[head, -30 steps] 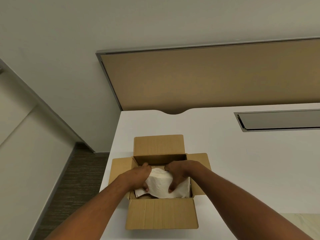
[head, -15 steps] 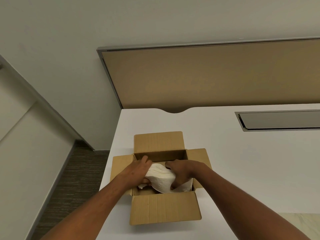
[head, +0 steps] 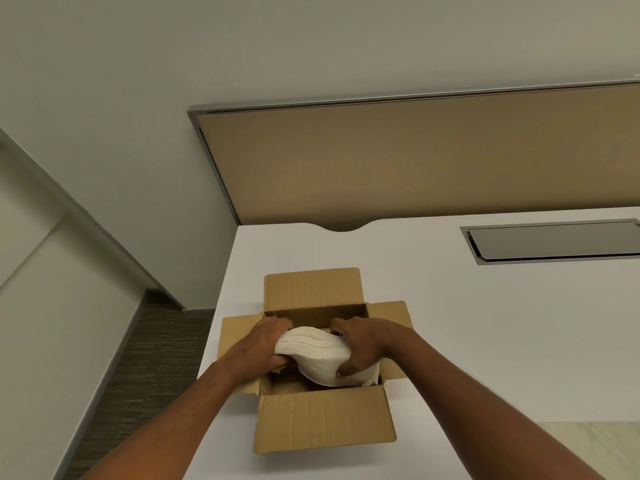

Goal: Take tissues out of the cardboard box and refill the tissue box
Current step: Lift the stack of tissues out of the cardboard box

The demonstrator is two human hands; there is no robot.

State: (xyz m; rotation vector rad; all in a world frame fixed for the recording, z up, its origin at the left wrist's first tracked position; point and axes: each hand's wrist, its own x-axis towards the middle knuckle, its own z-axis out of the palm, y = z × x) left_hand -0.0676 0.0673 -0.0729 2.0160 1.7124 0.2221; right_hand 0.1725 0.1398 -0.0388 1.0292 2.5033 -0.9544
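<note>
Your left hand (head: 264, 344) and right hand (head: 363, 344) both clamp the ends of the soft white stack of folded tissues (head: 317, 355), which sits half-raised in the open brown cardboard box (head: 322, 420) on the white surface (head: 485, 341). Lift evenly and support the sagging middle so that no sheets slip. The stack is higher and more bowed than a second ago.
</note>
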